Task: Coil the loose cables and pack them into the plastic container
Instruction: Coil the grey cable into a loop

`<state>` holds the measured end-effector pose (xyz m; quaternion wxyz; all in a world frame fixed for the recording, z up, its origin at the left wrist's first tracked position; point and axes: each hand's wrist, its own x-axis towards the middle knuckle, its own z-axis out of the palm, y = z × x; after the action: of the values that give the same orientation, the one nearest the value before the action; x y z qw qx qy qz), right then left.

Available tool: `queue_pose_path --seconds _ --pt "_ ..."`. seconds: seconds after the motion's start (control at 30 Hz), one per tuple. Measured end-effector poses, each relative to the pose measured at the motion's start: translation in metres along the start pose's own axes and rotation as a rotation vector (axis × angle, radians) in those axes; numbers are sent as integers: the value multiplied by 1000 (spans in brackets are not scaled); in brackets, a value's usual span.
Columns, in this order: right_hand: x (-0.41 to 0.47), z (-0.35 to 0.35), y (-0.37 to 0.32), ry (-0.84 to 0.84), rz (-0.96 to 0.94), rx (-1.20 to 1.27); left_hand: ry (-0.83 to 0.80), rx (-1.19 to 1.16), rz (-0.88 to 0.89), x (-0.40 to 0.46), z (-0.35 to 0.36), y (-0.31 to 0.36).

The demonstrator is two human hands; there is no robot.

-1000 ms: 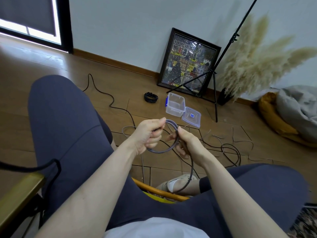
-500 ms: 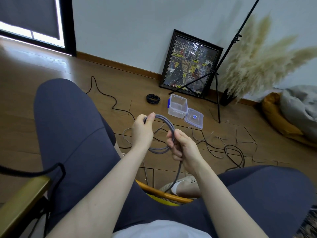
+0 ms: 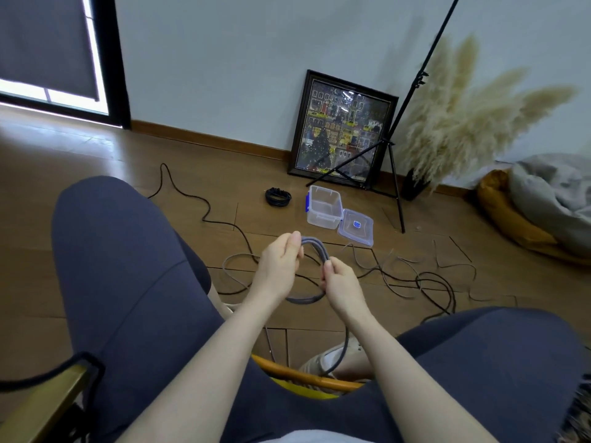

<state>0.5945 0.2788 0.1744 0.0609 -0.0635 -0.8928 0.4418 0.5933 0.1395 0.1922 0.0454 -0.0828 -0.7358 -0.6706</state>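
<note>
Between your knees, your left hand [image 3: 281,266] pinched the top of the grey cable coil [image 3: 315,251] while your right hand [image 3: 340,281] gripped its side, keeping the loops together; the open plastic container [image 3: 323,206] waited on the floor beyond both hands.

Person, seated: bare forearms, no sleeves showing, left hand [image 3: 281,266] and right hand [image 3: 342,282] without rings or watch. Dark navy leggings [image 3: 128,266], close-fitting, seam across left thigh. White top hem [image 3: 319,438]. Pale sneaker [image 3: 332,359], white sock above.
</note>
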Motion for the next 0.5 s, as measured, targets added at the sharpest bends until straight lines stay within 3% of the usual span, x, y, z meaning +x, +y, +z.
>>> queue_pose_path --seconds 0.13,0.27,0.4,0.5 --pt "-4 5 2 8 -74 -128 73 216 88 3 0 -4" --pt "-9 8 5 3 -85 10 97 295 88 8 -3 -7" --pt "0 -9 2 25 -41 126 -31 50 80 6 -3 -15" --pt "9 -23 -3 45 19 161 -89 7 177 0 1 -15"
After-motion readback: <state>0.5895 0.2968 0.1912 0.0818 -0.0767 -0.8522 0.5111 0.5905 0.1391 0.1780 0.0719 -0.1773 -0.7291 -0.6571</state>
